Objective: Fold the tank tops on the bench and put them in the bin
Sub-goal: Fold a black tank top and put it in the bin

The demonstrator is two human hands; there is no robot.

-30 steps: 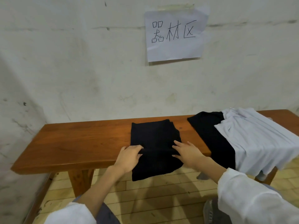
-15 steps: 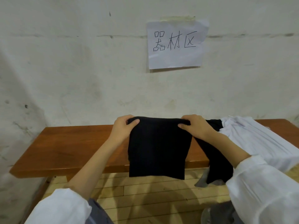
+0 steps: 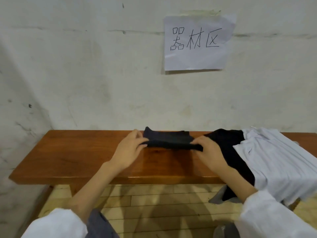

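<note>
A black tank top (image 3: 169,140) lies folded into a narrow band at the back middle of the wooden bench (image 3: 72,157). My left hand (image 3: 127,152) pinches its left front corner. My right hand (image 3: 210,153) pinches its right front corner just above the bench top. To the right, a second black tank top (image 3: 229,148) and a white one (image 3: 277,162) lie unfolded, draped over the bench's front edge. No bin is in view.
The bench stands against a white wall with a paper sign (image 3: 197,42) taped above it. The left half of the bench top is bare wood. Pale wooden floorboards (image 3: 154,203) show below the bench.
Both hands lifted the black tank top's lower half up off the bench edge, then brought it down and back, so the top now lies folded in half on the bench.
</note>
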